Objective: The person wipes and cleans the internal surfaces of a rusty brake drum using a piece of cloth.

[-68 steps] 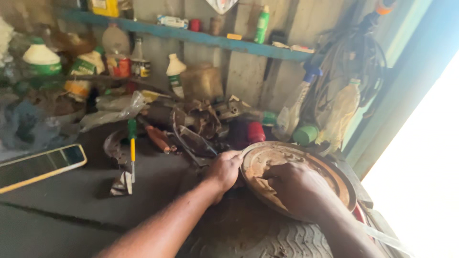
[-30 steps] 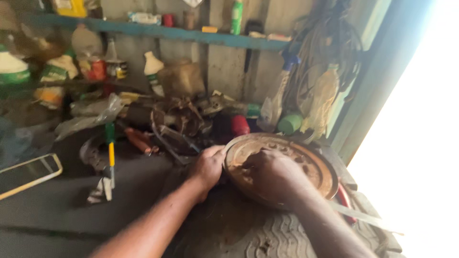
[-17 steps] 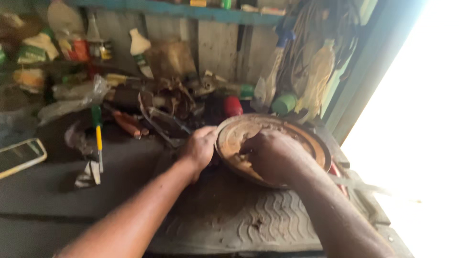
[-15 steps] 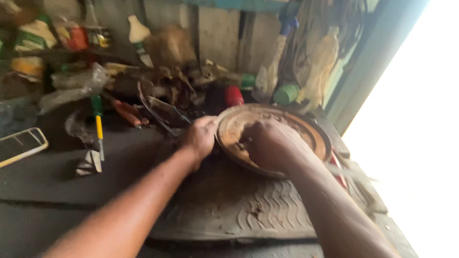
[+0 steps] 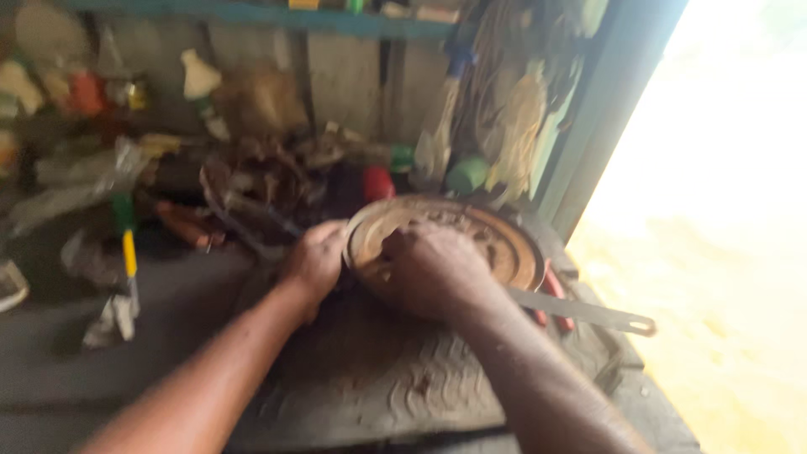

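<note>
A round rusty metal disc [image 5: 496, 244] lies on a worn piece of tyre tread [image 5: 378, 378] that covers the near right part of the desk [image 5: 176, 303]. The left hand [image 5: 315, 261] grips the disc's left rim, fingers curled over the edge. The right hand [image 5: 433, 269] rests inside the disc on its near left part, fingers bent and pressed down on the brown surface; whether they pinch anything there cannot be told, as the picture is blurred. Just beside the disc on the right a flat metal bar [image 5: 584, 311] with a hole at its end sticks out toward the bright doorway, with red handles [image 5: 551, 294] lying under it. To the left on the desk lies a screwdriver [image 5: 128, 252] with a green and yellow handle, well apart from the hands. Behind the disc sit a heap of scrap metal [image 5: 261, 181], a red cap [image 5: 378, 182] and a green cap [image 5: 466, 175], and bottles stand against the wooden wall.
</note>
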